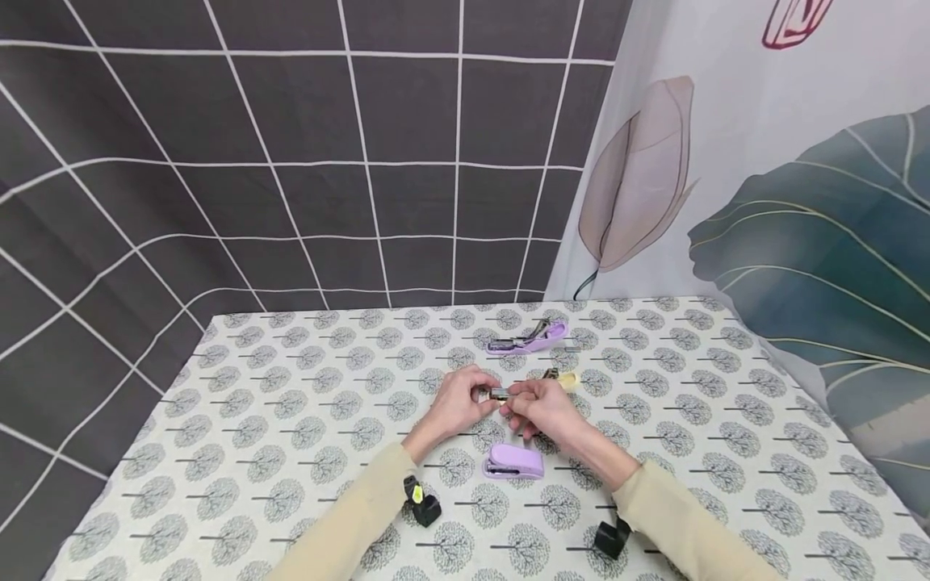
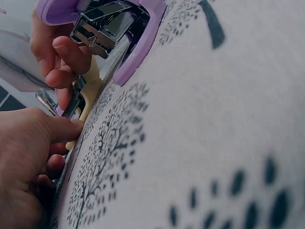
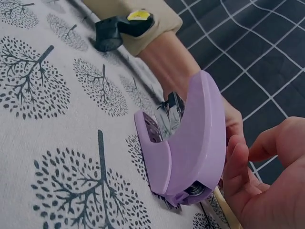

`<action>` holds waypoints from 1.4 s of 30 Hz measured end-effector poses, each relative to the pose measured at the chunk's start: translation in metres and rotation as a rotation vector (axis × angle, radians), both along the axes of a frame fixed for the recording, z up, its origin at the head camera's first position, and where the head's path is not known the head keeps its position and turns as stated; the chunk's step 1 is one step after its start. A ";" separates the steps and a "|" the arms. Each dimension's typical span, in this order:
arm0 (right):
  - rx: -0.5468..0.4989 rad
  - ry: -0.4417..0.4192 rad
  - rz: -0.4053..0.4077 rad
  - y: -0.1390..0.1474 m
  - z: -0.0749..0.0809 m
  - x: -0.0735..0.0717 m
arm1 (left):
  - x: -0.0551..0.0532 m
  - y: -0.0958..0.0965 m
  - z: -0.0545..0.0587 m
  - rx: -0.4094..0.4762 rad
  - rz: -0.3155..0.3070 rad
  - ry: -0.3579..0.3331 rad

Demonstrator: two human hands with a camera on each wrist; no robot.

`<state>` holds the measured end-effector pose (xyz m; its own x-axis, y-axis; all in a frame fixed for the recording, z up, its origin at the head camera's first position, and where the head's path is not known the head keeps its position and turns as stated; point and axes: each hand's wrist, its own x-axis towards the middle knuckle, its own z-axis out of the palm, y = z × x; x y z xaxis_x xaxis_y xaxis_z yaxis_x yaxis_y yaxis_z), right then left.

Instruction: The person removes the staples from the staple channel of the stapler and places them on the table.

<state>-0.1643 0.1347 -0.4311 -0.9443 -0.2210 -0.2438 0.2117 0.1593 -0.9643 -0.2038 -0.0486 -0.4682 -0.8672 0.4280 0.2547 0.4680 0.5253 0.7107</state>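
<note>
A small yellow stapler [image 1: 568, 379] lies opened out between the two hands, its metal staple channel [image 2: 73, 101] bared. My left hand [image 1: 458, 401] pinches its front end, the thumb [image 2: 66, 128] low by the cloth. From the other side my right hand [image 1: 543, 407] has its curled fingertips on the metal part and hides much of the body. A silvery bar [image 1: 500, 393] shows between the fingertips; I cannot tell if it is a loose staple strip. Nearer me stands a purple stapler [image 1: 514, 461], closed, large in the right wrist view [image 3: 200, 143].
Beyond the hands a second purple stapler [image 1: 526, 340] lies folded wide open, with a small grey strip [image 1: 572, 349] beside it. The table [image 1: 305, 452] wears a tree-print cloth. A dark checked curtain [image 1: 305, 202] and a leaf-print curtain [image 1: 726, 161] hang behind.
</note>
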 end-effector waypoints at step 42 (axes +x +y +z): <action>0.453 0.350 -0.064 -0.016 -0.006 -0.008 | -0.001 -0.001 0.000 0.015 -0.006 0.002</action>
